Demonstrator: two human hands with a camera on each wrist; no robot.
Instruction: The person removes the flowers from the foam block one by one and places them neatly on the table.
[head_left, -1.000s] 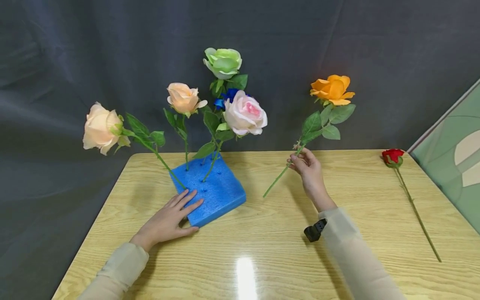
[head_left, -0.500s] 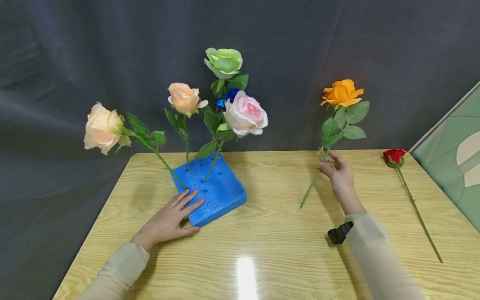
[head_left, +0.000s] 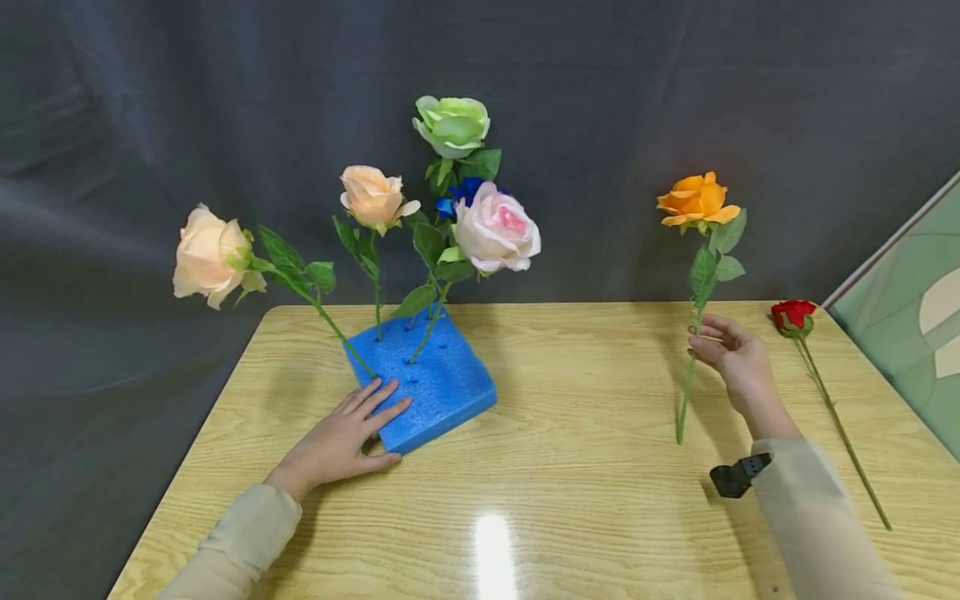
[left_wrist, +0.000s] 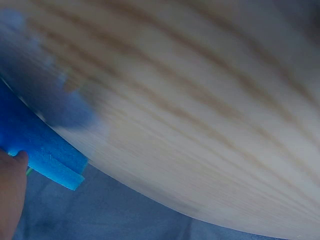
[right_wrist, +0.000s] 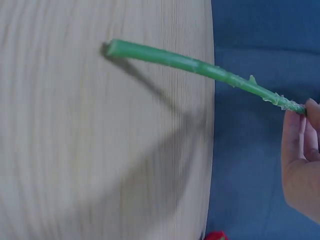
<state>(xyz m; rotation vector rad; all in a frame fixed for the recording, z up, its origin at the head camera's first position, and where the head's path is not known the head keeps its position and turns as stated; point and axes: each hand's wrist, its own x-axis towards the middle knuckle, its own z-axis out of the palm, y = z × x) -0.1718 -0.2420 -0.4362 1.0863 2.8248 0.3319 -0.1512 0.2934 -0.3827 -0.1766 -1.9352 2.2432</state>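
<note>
The left hand (head_left: 337, 442) rests with spread fingers on the near left part of a blue foam block (head_left: 442, 383). Standing in the block are a peach rose (head_left: 210, 257), a smaller peach rose (head_left: 371, 197), a green rose (head_left: 452, 127), a blue flower partly hidden, and a pale pink rose (head_left: 495, 229). Over the table's right side, the right hand (head_left: 738, 362) pinches the stem of an orange rose (head_left: 699, 202), which is nearly upright. In the right wrist view the green stem (right_wrist: 185, 62) runs from the fingers to its cut end, near the wood.
A red rose (head_left: 792, 317) lies on the wooden table (head_left: 585, 500), to the right of the right hand, its stem pointing toward the near right. Behind the table hangs a dark grey curtain (head_left: 585, 125). A green patterned panel (head_left: 911, 292) stands at the far right.
The right hand has moved rightward and slightly nearer with the orange rose, whose stem has turned from slanted to nearly upright. The left hand has stayed on the block.
</note>
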